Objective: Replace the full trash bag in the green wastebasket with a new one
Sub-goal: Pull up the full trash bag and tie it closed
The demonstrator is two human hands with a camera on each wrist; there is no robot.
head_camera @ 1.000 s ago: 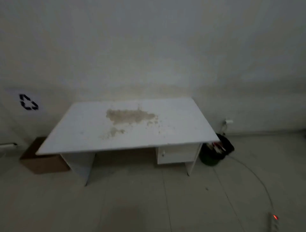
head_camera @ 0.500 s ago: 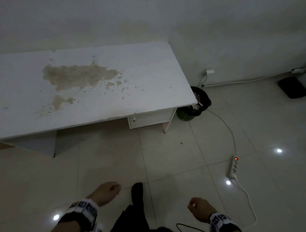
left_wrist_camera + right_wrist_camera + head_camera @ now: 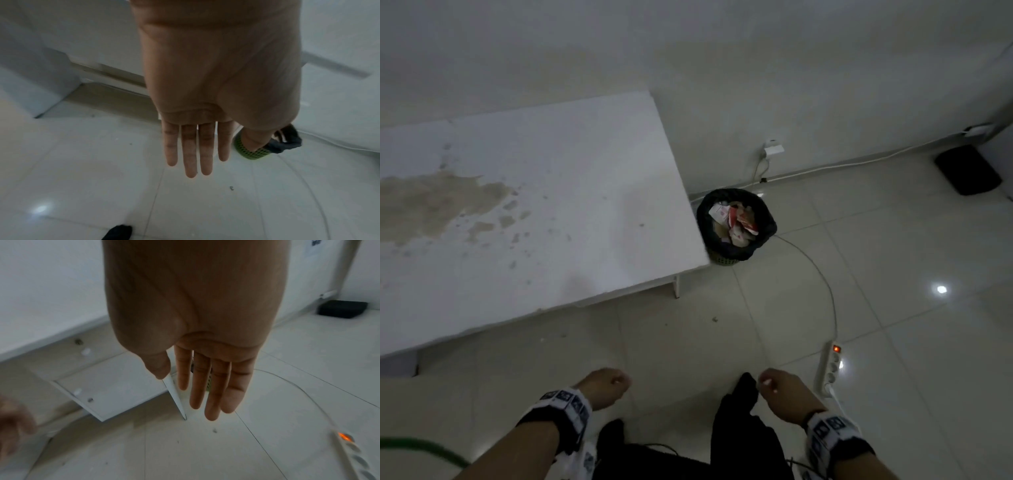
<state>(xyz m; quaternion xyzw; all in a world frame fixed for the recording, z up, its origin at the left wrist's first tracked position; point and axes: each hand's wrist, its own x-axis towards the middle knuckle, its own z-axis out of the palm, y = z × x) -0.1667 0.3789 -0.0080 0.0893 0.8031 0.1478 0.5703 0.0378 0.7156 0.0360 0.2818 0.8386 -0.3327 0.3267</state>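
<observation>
- One white table (image 3: 534, 212) stands against the wall.
- Green wastebasket (image 3: 726, 261), lined with a full black trash bag (image 3: 736, 219), sits on the floor beside the table's corner.
- Left hand (image 3: 197, 146) and right hand (image 3: 205, 378): grip wide, fingers straight, holding nothing.

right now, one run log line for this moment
phase: approach | left hand: empty | right hand: empty | wastebasket: on floor beside desk, bag full

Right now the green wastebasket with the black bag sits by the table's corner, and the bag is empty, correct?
Not quite. The black bag in the green wastebasket by the table corner is full of crumpled paper and wrappers, as the head view shows. The rest holds.
</observation>
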